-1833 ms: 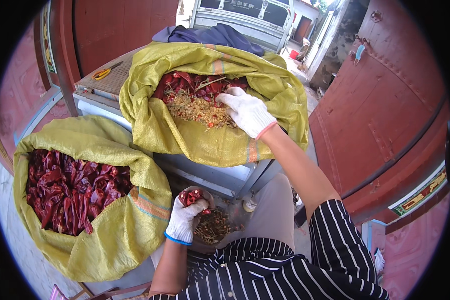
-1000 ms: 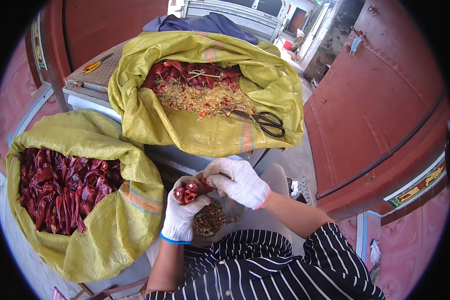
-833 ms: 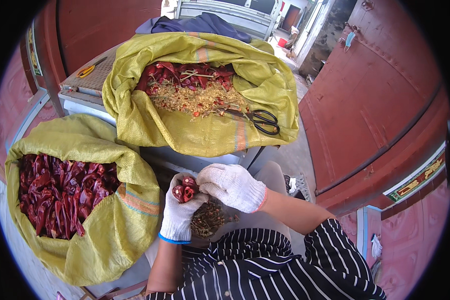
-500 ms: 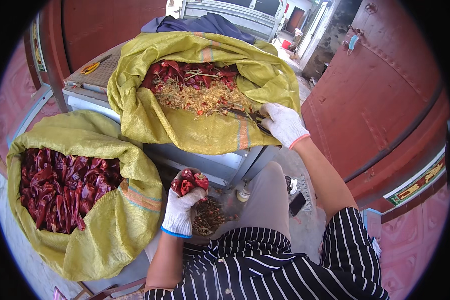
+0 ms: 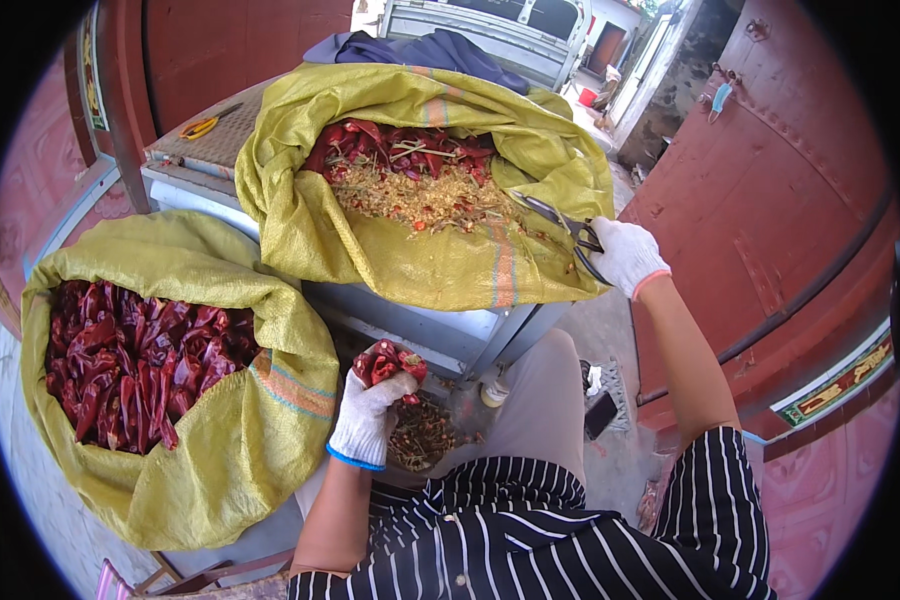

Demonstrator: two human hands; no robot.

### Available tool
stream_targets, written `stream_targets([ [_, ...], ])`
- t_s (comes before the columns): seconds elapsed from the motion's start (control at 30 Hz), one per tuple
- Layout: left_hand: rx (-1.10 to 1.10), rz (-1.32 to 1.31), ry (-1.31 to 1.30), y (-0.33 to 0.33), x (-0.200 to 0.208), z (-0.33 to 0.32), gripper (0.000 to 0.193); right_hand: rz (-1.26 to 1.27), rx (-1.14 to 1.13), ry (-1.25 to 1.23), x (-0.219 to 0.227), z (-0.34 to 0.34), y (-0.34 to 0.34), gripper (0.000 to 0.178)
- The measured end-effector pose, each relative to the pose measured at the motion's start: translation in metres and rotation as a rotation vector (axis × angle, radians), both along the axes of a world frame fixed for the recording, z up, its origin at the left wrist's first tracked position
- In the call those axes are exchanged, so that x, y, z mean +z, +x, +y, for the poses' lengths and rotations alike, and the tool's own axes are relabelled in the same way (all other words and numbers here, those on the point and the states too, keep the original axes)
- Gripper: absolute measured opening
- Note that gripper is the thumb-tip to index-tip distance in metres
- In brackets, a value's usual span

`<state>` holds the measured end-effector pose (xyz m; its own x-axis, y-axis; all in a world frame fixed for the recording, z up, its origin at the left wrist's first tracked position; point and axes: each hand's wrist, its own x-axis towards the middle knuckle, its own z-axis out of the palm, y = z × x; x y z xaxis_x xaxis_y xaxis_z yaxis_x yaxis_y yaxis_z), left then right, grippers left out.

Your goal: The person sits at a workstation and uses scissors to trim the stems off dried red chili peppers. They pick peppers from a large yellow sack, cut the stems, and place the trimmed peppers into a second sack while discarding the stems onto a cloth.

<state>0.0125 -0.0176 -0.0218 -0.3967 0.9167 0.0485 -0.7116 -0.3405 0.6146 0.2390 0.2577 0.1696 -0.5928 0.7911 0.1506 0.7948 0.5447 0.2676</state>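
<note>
1. The left hand [image 5: 368, 425], in a knitted white glove with a blue cuff, is closed around a bunch of dried red chillies [image 5: 388, 362] held above the lap.
2. The right hand [image 5: 625, 255], gloved the same way, is clasped on the handles of black scissors [image 5: 560, 225] at two o'clock; the blades point toward eleven o'clock and lie on the rim of the upper sack [image 5: 450, 265].
3. That woven yellow-green sack rests on a grey metal table [image 5: 420, 325] and holds wrinkled red chillies topped with pale seeds and stalks [image 5: 420, 195].
4. At nine o'clock a second sack [image 5: 220, 470] of the same weave stands lower, full of glossy dark-red chillies.
5. Below the left hand, a heap of cut stems [image 5: 420, 435] lies at the knees.
6. Red metal doors [image 5: 770, 200] stand at three o'clock, and a vehicle [image 5: 490, 20] is parked at twelve.
7. Half a second ago the right hand was just reaching the scissors; it now grips them, while the left hand stays where it was.
</note>
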Motion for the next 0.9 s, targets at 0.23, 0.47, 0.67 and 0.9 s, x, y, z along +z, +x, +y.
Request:
stream_targets([
  [0.23, 0.014, -0.044, -0.017, 0.001, -0.002, 0.001, 0.03, 0.095, 0.288, -0.285, -0.014, -0.127, 0.01, 0.042],
  [0.47, 0.047, -0.006, -0.009, -0.002, 0.003, -0.004, 0.029, -0.002, 0.526, -0.26, -0.048, -0.151, -0.01, 0.04],
  [0.67, 0.031, 0.017, -0.013, -0.004, 0.001, -0.005, 0.029, -0.061, 0.55, -0.156, -0.066, -0.147, -0.01, 0.037],
  [0.9, 0.059, -0.017, 0.006, -0.001, 0.003, -0.007, 0.031, 0.151, 0.502, -0.886, -0.092, -0.148, -0.004, 0.031],
])
